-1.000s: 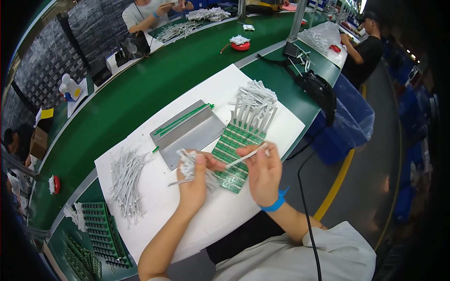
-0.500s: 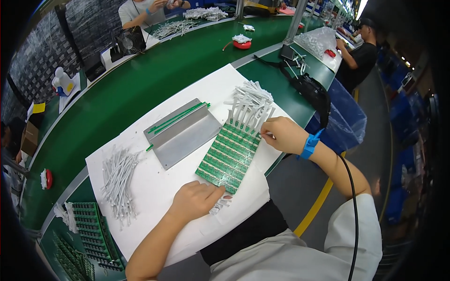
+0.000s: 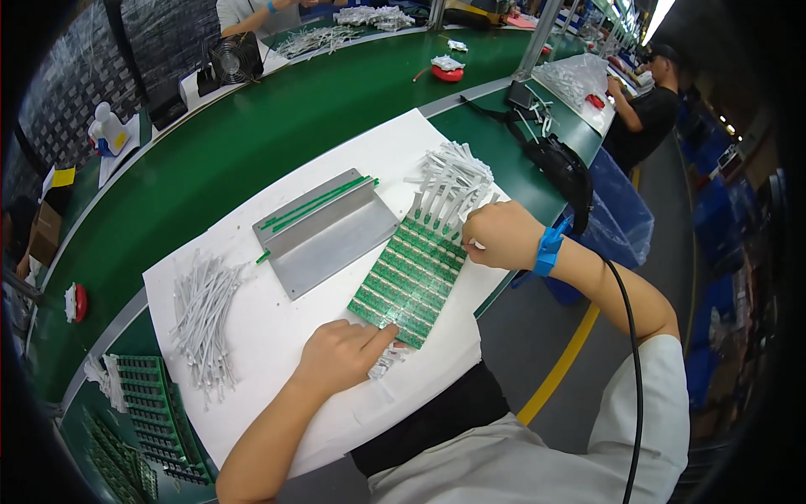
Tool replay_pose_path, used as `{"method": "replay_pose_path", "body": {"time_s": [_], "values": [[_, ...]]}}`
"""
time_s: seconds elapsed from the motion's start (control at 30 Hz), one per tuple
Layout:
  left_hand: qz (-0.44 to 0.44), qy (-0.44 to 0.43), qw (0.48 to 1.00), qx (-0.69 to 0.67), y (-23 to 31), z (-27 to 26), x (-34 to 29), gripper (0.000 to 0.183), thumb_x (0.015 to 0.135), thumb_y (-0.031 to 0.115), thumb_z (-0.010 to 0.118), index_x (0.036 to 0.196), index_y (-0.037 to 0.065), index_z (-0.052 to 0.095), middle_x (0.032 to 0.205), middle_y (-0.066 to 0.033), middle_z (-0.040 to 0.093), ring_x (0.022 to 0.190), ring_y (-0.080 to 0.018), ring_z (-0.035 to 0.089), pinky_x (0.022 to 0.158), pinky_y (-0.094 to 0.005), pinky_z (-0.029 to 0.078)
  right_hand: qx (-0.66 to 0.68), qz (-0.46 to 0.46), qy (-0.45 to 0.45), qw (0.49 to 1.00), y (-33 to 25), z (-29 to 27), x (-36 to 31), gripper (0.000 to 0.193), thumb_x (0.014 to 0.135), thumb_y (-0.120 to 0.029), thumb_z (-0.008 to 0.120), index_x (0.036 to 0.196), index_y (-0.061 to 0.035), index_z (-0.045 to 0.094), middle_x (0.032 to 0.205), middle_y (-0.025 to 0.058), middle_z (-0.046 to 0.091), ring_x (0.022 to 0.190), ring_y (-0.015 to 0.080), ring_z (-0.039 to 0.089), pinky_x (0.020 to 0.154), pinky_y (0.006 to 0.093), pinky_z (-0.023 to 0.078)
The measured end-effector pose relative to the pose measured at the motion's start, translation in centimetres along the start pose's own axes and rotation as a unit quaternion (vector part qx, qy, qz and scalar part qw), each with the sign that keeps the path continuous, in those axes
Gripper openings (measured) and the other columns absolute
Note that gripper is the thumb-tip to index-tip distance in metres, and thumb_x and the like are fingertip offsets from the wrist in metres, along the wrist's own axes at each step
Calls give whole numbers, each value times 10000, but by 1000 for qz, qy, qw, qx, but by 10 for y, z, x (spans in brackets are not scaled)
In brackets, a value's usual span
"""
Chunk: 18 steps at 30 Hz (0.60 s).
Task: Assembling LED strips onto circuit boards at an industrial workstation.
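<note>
Between the left hand [image 3: 342, 354] and right hand [image 3: 504, 236], apart, grips unclear, lies a circuit-board panel [image 3: 411, 277], probably light, stiff, fragile: best held edgewise.

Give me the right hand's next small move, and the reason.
Probably press gently at the top right of the green circuit panel: the right hand is at that edge, beside white cables ending along the top row, and the left hand at the lower edge should steady it.
</note>
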<state>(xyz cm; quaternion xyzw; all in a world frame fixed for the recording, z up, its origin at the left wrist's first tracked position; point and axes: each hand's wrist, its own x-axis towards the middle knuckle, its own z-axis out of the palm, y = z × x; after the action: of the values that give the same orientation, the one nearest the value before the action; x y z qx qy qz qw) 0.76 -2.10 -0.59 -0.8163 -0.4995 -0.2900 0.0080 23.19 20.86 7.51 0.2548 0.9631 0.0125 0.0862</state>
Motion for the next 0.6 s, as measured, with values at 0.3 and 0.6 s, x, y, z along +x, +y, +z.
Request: {"method": "replay_pose_path", "body": {"time_s": [0.3, 0.6], "values": [[-13, -9, 1000, -13, 0, -2, 2, 318, 731, 94, 717, 1047, 89, 687, 688, 8, 612, 580, -165, 605, 535, -311, 448, 9, 12, -11, 1000, 2, -7, 3, 154, 779, -199, 690, 836, -84, 776, 809, 104, 723, 759, 300, 700, 688, 409, 560], [-28, 23, 998, -44, -3, 2, 1, 327, 691, 107, 752, 1012, 97, 691, 710, -1, 629, 580, -184, 604, 541, -320, 460, 48, 2, -26, 999, 3, -5, 1, 163, 795, -199, 691, 866, -78, 775, 800, 87, 735, 758, 285, 713, 688, 389, 569]]}}
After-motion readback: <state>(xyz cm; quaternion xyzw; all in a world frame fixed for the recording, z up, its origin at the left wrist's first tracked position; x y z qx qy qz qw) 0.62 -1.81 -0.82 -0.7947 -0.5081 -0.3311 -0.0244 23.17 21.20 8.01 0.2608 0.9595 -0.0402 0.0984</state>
